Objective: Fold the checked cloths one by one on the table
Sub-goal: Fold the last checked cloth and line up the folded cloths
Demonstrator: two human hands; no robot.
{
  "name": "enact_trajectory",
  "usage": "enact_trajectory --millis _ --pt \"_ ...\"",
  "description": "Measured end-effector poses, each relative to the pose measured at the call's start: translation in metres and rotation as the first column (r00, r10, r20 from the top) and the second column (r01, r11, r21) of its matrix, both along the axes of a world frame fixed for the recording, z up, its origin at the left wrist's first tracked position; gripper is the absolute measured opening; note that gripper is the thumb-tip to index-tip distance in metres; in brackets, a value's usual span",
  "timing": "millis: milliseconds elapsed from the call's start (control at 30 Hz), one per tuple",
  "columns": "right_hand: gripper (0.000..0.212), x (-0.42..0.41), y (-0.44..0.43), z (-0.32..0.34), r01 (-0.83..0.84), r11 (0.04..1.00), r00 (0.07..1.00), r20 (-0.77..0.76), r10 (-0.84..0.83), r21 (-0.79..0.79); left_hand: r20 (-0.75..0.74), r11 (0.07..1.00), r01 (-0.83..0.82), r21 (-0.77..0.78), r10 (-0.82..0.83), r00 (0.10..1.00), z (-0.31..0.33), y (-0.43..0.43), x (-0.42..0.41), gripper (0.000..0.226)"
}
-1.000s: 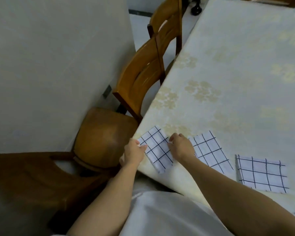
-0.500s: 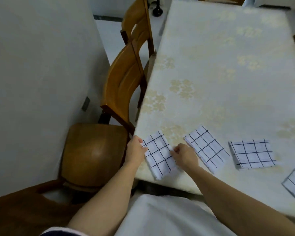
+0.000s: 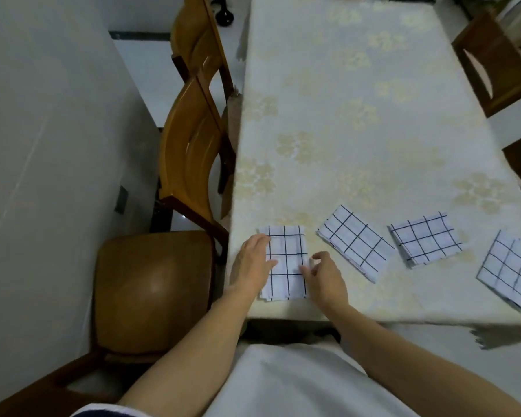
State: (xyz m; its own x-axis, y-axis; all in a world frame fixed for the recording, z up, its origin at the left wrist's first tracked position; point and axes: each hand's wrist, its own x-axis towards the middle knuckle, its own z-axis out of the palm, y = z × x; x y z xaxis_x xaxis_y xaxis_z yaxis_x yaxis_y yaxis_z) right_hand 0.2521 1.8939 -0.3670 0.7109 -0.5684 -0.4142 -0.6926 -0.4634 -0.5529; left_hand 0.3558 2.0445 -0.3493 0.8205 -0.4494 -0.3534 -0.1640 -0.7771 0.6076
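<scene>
Four cloths (image 3: 424,239) lie folded along the worktop's (image 3: 358,115) near edge; the leftmost cloth (image 3: 286,260) sits at its near-left corner. Left hand (image 3: 251,266) presses it, fingers (image 3: 260,241) straight and together. Right hand (image 3: 325,278) touches its right edge, fingers loosely spread. Recommended: smooth outward, square corners, avoid dragging it over the edge.

You're at a long table (image 3: 283,315) under a cream floral tablecloth (image 3: 358,115), frayed at its near right corner. On your left is a plain pale wall (image 3: 42,145) with a small dark wall plate (image 3: 120,200) low down. Two light wooden chairs stand on the left: near chair (image 3: 151,290), far chair (image 3: 199,40). Two dark chairs (image 3: 491,64) are on the right. The floor (image 3: 145,73) is pale and the light is dim.
</scene>
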Motion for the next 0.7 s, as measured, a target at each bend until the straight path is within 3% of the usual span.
enact_trajectory --millis 67,200,333,467,567,700 --pt "0.050 0.002 0.000 0.000 -0.097 0.994 0.995 0.005 0.097 -0.057 0.030 0.994 0.093 0.063 -0.095 0.995 0.002 -0.004 -0.002 0.076" --pt "0.044 0.004 -0.001 -0.003 -0.200 0.977 0.979 -0.054 0.196 -0.078 -0.006 0.960 0.212 0.183 -0.214 0.977 -0.005 -0.007 -0.010 0.097" --pt "0.049 0.007 -0.004 -0.005 -0.184 0.981 0.982 -0.045 0.182 -0.054 0.057 0.942 0.229 0.245 -0.250 0.967 -0.010 -0.011 -0.011 0.097" --pt "0.066 0.001 -0.006 -0.005 -0.339 0.924 0.938 -0.138 0.318 -0.179 0.128 0.901 0.326 0.286 -0.373 0.919 -0.006 -0.025 -0.012 0.090" --pt "0.073 -0.002 -0.006 -0.007 -0.435 0.878 0.883 -0.285 0.372 -0.200 0.015 0.878 0.404 0.257 -0.421 0.907 -0.005 -0.041 -0.015 0.096" --pt "0.073 0.001 -0.010 -0.007 -0.458 0.876 0.868 -0.289 0.403 -0.154 -0.098 0.846 0.432 0.313 -0.423 0.901 -0.004 -0.053 -0.016 0.107"
